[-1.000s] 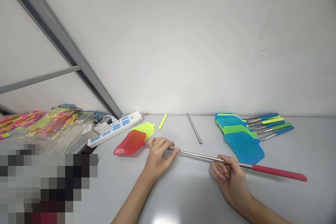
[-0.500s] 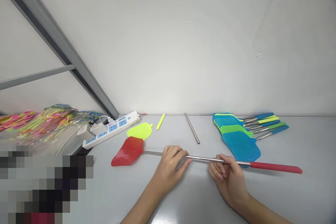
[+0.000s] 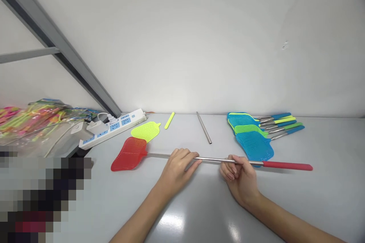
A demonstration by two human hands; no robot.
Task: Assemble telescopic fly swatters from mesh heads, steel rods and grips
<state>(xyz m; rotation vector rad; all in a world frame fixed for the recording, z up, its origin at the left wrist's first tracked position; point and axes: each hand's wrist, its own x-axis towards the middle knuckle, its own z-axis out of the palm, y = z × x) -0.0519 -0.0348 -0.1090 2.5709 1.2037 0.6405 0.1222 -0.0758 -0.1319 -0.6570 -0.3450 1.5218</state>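
Observation:
A fly swatter (image 3: 214, 160) with a red mesh head, a long steel telescopic rod and a red grip lies crosswise in front of me. My left hand (image 3: 179, 167) closes over the rod's middle, fingers on top and thumb beneath. Nearer the red grip, my right hand (image 3: 241, 178) pinches the rod between thumb and curled fingers, palm turned up. The red head overlaps a loose yellow mesh swatter head (image 3: 146, 131). Beyond lie a small yellow grip (image 3: 169, 120) and a bare steel rod (image 3: 204, 128).
Several swatters with a blue one (image 3: 254, 146) in front are stacked at the right, handles pointing right. A white power strip (image 3: 112, 131) with plugs sits at the left, beside bagged colourful items (image 3: 42, 121). A grey metal frame (image 3: 76, 66) leans along the wall.
The whole scene has shifted slightly up and left in view. Both hands keep their hold on the swatter's rod, which looks extended about the same length.

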